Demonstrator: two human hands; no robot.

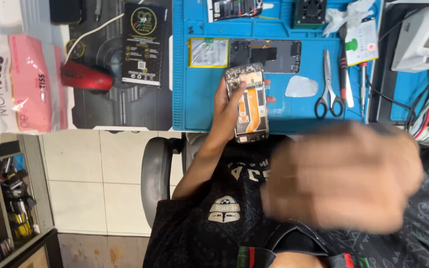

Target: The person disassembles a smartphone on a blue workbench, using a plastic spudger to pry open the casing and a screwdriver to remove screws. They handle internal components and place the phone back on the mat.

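We see the blue mat [194, 99] spread on the tabletop [125, 106], the biggest thing here. Our right hand [343, 178] fills the near foreground as a blur; we cannot tell whether its grip is clenched or released. Our left hand [227, 101] has its grip wrapped around an opened phone [248, 101], held upright above the mat's near edge. Beyond it lies a phone back cover [269, 55], with scissors [327, 87] well apart on the right.

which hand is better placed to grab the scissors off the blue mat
Probably the right hand: it is free, though blurred, and the scissors lie on its side. The left hand is holding the opened phone.
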